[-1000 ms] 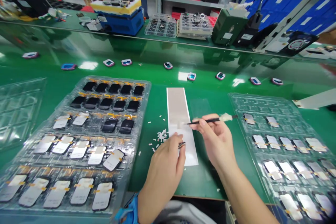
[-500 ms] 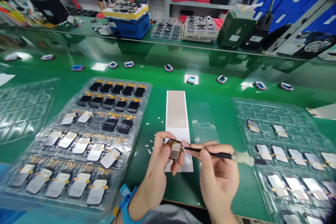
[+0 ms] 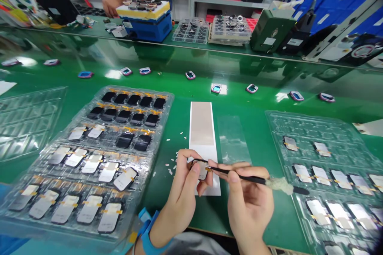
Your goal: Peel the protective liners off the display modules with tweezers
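My left hand (image 3: pixel 186 185) pinches a small screen module (image 3: pixel 202 172) with a silvery back and dark rim, its thumb lying over the back. Black tweezers (image 3: pixel 251 179), wrapped near the rear in whitish material, are gripped in my right hand (image 3: pixel 249 199). Their tips meet the module's right upper edge, by a bit of orange flex. Beneath the hands lies a white sheet (image 3: pixel 206 153) with a beige strip on its upper part. To the left, a clear tray (image 3: pixel 149 167) holds several modules, some black side up, others silver side up. Another clear tray (image 3: pixel 287 127) on the right holds silver-backed ones.
Small white scraps (image 3: pixel 168 140) lie left of the sheet, and a clear film (image 3: pixel 233 135) to its right. Several watch-like frames (image 3: pixel 216 88) sit along the green surface beyond. At the back, a person's hand (image 3: pixel 111 6) is beside a blue box (image 3: pixel 149 28).
My left thumb has moved up over the module's back, and the module has tilted. The tweezers stay at its edge. The person at the back has reached toward the left.
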A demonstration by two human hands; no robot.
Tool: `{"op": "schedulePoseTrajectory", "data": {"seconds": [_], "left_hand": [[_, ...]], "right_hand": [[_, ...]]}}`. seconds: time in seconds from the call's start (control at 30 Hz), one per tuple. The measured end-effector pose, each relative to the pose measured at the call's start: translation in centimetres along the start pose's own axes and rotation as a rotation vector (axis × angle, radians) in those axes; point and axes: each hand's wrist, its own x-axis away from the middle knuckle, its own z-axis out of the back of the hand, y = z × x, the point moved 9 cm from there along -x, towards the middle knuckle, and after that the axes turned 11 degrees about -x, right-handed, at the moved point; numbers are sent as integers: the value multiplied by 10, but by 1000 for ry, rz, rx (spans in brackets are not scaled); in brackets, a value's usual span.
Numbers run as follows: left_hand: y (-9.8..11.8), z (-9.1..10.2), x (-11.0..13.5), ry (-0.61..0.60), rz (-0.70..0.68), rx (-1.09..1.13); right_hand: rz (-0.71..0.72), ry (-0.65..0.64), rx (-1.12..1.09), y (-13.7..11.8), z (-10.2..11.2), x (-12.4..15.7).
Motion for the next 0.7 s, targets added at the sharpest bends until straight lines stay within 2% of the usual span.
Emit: {"op": "schedulePoseTrajectory", "data": {"seconds": [0.17,0.37,0.7], "left_hand": [[2,-1,0,-5,-19,-2],[4,-1,0,-19,-35,16],[4,-2,-1,4,-13,16]], "right_hand": [[-1,-10,11,0,1,1],[-73,-10,-48,5,0,-1],[-5,-18,-85,-1,-3,-3]]}}
